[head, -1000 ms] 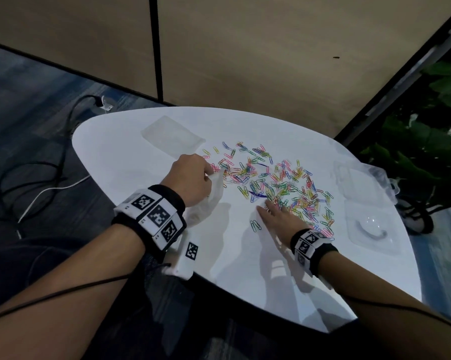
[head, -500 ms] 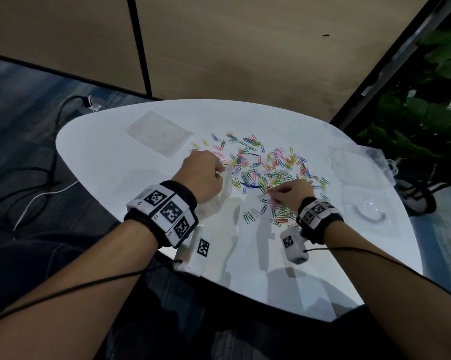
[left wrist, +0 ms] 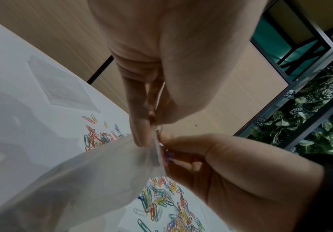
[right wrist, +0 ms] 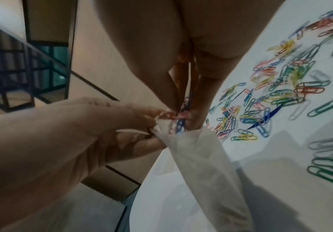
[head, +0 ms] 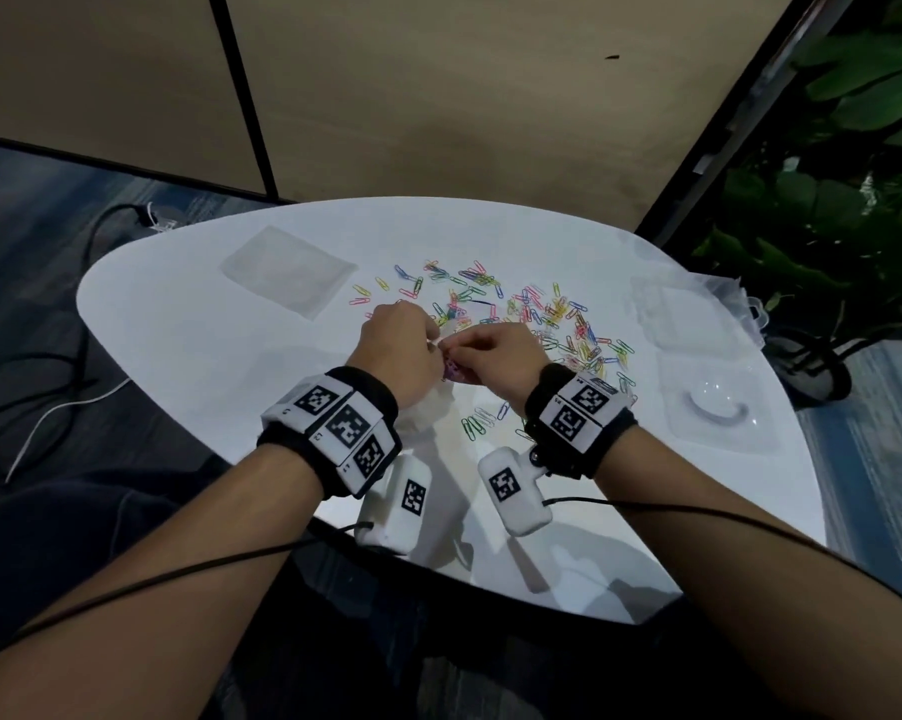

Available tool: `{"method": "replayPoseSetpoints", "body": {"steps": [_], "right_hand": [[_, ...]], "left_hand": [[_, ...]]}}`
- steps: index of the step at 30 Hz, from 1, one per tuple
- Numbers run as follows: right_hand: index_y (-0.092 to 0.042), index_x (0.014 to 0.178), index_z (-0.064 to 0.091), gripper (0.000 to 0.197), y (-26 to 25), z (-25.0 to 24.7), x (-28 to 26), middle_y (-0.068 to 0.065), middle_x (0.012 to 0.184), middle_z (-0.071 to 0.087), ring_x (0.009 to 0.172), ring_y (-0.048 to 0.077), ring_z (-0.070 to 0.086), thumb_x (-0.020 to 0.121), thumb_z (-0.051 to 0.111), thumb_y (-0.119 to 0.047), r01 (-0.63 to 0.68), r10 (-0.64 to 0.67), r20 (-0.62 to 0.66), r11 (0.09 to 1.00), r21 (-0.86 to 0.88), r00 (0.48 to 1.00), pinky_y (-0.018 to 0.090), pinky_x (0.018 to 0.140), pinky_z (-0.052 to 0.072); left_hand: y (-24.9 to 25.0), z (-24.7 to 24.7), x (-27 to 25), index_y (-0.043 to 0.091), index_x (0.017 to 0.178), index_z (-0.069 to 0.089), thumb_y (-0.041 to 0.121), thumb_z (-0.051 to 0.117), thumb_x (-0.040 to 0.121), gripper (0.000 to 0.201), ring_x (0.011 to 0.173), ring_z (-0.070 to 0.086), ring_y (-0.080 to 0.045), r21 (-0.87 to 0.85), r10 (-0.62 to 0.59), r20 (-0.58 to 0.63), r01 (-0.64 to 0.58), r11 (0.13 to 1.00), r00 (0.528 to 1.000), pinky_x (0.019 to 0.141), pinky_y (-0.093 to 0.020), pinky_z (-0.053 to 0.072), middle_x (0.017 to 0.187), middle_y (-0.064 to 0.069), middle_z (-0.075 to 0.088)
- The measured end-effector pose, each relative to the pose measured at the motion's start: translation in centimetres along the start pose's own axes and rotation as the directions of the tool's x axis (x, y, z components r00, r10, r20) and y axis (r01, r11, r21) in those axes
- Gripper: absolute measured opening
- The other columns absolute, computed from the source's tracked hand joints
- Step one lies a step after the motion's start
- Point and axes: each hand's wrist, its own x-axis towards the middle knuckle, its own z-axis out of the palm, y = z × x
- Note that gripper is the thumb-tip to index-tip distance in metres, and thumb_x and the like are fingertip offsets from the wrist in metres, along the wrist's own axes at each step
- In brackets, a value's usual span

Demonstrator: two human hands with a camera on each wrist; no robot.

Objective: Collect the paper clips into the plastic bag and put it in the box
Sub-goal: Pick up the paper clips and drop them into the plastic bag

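Observation:
Many coloured paper clips (head: 558, 314) lie scattered over the white table (head: 178, 330). My left hand (head: 412, 340) pinches the rim of a clear plastic bag (head: 430, 407), which hangs below it above the table. In the left wrist view the left hand (left wrist: 149, 130) holds the bag (left wrist: 94, 180) at its mouth. My right hand (head: 485, 345) pinches a small bunch of clips (right wrist: 179, 124) right at the bag's opening (right wrist: 161, 127). A clear plastic box (head: 682, 314) sits at the table's right side.
A second flat plastic bag (head: 287, 272) lies at the far left of the table. A clear lid or tray (head: 714, 407) rests near the right edge. Cables (head: 48, 366) run over the floor on the left, and leafy plants (head: 828, 200) stand to the right.
My right hand took clips from the pile and moved left to the bag's mouth. My left hand stayed on the bag and raised it slightly.

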Motion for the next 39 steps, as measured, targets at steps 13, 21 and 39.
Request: {"method": "replayPoseSetpoints", "body": {"steps": [13,21,39], "right_hand": [[-0.020,0.142,0.049,0.043,4.1,-3.0,-1.7,0.005,0.154,0.039,0.136,0.023,0.043,0.101,0.040,-0.010,0.453,-0.111,0.443,0.348,-0.821,0.889,0.041,0.113,0.037],[-0.021,0.156,0.003,0.071,13.2,-7.1,-1.1,0.001,0.165,0.002,0.150,0.034,0.007,0.097,0.043,-0.016,0.481,-0.018,0.493,-0.197,-0.855,0.870,0.060,0.117,0.018],[-0.014,0.087,0.078,0.007,7.7,-10.5,2.3,0.000,0.086,0.075,0.077,0.014,0.070,0.081,0.075,-0.011,-0.123,-0.027,-0.235,0.793,-0.597,0.972,0.025,0.080,0.055]], "left_hand": [[-0.9,-1.7,0.4,0.007,0.112,0.075,0.005,0.055,0.088,0.032,0.115,0.064,-0.028,-0.014,-0.025,-0.034,0.024,1.000,0.999,0.101,-0.036,0.052,0.114,-0.012,0.073],[-1.0,-1.7,0.3,0.010,0.115,0.074,0.008,0.053,0.089,0.033,0.118,0.063,-0.027,0.007,-0.034,-0.028,0.034,0.999,0.999,0.104,-0.034,0.050,0.116,-0.013,0.072],[0.6,-0.6,0.1,0.005,0.094,0.075,0.004,0.052,0.087,0.024,0.100,0.070,-0.030,0.032,0.007,0.074,-0.009,0.999,0.997,0.092,-0.034,0.055,0.096,-0.016,0.074]]}}
